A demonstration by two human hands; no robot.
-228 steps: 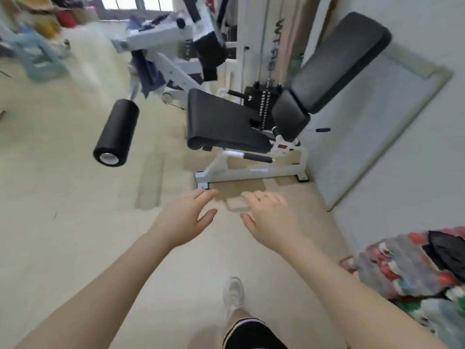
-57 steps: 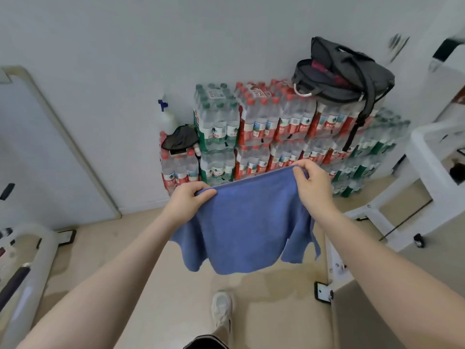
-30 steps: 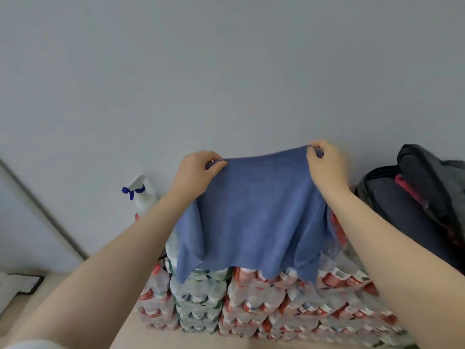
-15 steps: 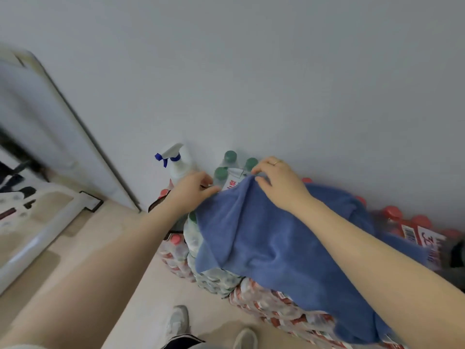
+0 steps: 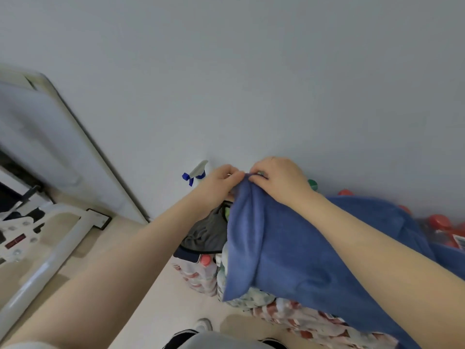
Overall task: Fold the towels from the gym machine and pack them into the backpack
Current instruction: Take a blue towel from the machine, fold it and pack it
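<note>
Blue towel (image 5: pixel 297 248), folded over, draped across stacked bottle packs (image 5: pixel 201 273).

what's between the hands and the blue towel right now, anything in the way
Nothing visible. The left hand and right hand both already pinch the towel at its top corner, above the water bottle packs. The backpack is out of view.

No word, brand or number is showing clearly enough to read. A white label (image 5: pixel 460 241) with dark barcode-like bars is peeking out on the shrink-wrapped bottle packs (image 5: pixel 297 316) at the right edge of the frame, and a small red plate (image 5: pixel 14 242) on the white machine frame (image 5: pixel 50 258) at lower left is blurring out.
</note>
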